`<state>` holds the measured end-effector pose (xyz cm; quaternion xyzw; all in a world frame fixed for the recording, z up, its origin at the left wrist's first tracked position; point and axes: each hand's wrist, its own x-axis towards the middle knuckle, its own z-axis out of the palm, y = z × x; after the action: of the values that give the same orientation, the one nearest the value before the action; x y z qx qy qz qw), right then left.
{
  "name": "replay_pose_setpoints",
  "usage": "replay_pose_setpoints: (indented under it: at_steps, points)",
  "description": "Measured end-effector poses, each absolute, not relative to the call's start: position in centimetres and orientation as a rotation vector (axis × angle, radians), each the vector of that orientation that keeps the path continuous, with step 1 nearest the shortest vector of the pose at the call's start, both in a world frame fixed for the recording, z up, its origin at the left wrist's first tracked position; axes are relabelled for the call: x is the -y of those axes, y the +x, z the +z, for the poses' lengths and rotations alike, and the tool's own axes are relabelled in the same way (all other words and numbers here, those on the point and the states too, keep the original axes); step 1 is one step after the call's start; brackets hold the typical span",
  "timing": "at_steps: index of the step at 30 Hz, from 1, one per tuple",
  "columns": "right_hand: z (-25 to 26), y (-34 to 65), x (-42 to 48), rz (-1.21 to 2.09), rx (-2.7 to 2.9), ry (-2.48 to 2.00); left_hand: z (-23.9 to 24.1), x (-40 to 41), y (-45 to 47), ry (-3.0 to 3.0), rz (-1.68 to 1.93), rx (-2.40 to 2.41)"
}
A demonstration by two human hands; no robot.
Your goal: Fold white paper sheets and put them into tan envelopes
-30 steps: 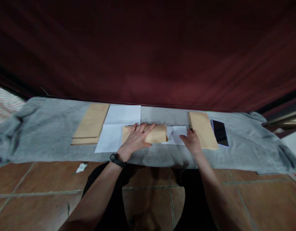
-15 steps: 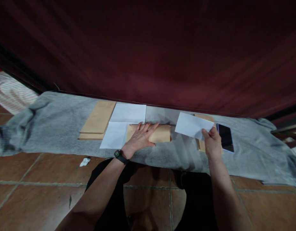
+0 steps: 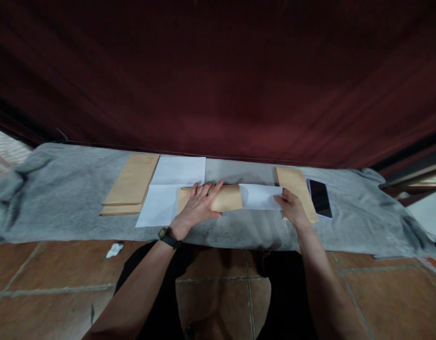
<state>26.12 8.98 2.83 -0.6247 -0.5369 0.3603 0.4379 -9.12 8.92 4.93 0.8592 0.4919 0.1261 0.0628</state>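
Observation:
My left hand (image 3: 197, 206) lies with its fingers spread on a brown paper envelope (image 3: 230, 198), holding it down on the grey cloth. A white folded sheet (image 3: 259, 196) meets the envelope's right end, lined up with it, and its left edge appears to be inside the opening. Thumb and fingers of my right hand (image 3: 292, 208) pinch the sheet's right end. Under the envelope's left part lies a larger creased white paper (image 3: 179, 171). Nearest to my right hand is another brown envelope or small pile (image 3: 296, 186).
Further left is a stack of brown envelopes (image 3: 131, 182). A phone (image 3: 320, 198) lies at the right on the grey cloth (image 3: 76, 189). Dark red fabric (image 3: 218, 94) rises behind. A crumpled white scrap (image 3: 114, 250) rests on the tiled floor (image 3: 62, 264).
My right hand has brought the folded sheet left and down, from above the right-hand envelope to the open end of the envelope under my left hand. The view has shifted slightly.

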Motion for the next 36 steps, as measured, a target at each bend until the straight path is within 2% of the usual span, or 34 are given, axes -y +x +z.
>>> replay_pose_setpoints:
  at_steps: [19, 26, 36]
  points:
    - [4.1, 24.0, -8.6, 1.078, 1.372, -1.546, 5.4, -8.4, -7.8, 2.7, 0.388, -1.485]
    - [3.2, 21.7, -8.2, 1.025, 1.411, -1.666, 6.1, -7.6, -6.0, 2.782, 0.339, -1.384]
    - [2.1, 19.4, -8.0, 1.22, 1.367, -1.533, 6.4, -6.6, -4.6, 2.805, 0.332, -1.359]
